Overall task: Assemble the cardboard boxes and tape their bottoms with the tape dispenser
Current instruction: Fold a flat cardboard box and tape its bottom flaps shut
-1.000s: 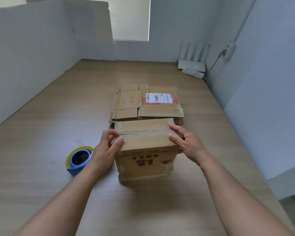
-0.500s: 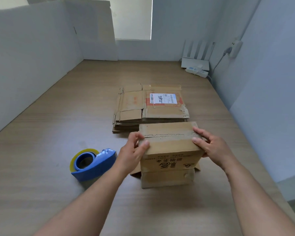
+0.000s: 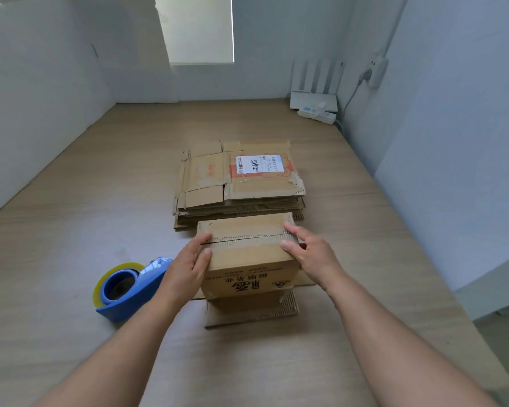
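**Both hands pressed flat on the upturned box at table centre**

The wooden table (image 3: pixel 71 230) filled the view, with pale walls around it. Just past its middle, toward 12 o'clock, lay a stack (image 3: pixel 206 177) of flattened cartons. The top one bore a white label (image 3: pixel 259 163) on its 3 o'clock half.

The box (image 3: pixel 247 257) stood touching the stack's near edge, at 6 o'clock from it. Its upper flaps were folded shut, and a rough seam ran across the top from 9 to 3 o'clock. Printed characters on its near face read upside down. At its foot, loose flaps lay splayed on the table toward 6 and 3 o'clock.

The left hand (image 3: pixel 185 268) lay against the box's 9 o'clock side. Its fingers were nearly straight, with the tips over the top edge by the seam. The right hand (image 3: pixel 309 254) did the same from 3 o'clock, fingers straight and tips on the seam's end. Neither hand was clenched or wrapped round anything; they pressed the box between them.

The blue dispenser (image 3: pixel 147 292) sat on the table at 8 o'clock from the box, just beside the left wrist. Its yellowish tape roll (image 3: pixel 100 286) faced 9 o'clock.

A white router (image 3: pixel 313 99) stood in the far corner at 1 o'clock, with a power strip (image 3: pixel 318 113) in front of it.
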Available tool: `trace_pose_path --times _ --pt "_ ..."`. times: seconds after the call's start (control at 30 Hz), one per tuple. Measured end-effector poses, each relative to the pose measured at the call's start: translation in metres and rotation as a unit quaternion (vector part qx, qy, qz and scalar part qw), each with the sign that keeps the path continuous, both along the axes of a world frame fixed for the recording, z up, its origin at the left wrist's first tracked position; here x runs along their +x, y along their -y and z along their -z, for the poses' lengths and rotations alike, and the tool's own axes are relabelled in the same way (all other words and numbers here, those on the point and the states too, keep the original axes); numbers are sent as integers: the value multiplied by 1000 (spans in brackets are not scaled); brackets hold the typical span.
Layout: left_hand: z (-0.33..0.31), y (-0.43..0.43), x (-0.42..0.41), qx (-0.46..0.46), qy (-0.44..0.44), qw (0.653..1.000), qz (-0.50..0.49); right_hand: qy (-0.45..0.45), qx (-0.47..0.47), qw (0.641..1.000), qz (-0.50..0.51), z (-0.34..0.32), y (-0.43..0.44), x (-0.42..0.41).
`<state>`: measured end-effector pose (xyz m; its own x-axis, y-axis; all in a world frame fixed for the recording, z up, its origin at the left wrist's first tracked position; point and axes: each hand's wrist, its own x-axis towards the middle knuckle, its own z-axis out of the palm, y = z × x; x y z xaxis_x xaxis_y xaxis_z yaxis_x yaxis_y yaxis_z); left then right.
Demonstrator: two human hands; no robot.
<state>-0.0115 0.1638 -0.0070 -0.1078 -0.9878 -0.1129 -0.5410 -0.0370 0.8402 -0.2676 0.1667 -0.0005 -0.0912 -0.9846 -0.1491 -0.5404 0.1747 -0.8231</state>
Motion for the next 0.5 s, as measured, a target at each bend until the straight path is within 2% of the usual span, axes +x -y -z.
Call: trace_pose_path --times 0.2,0.33,0.4,0.5 --pt "-3 -2 2 -4 31 999 -24 -27 0 999 -19 -5 9 6" --pt "-11 1 13 -19 16 999 -27 -28 0 999 -18 -5 9 5" --pt "-9 0 29 -32 64 993 -96 -27 1 1000 -13 -4 9 4" --pt "5 -3 62 13 214 958 -191 -26 4 1000 -7 -3 10 5"
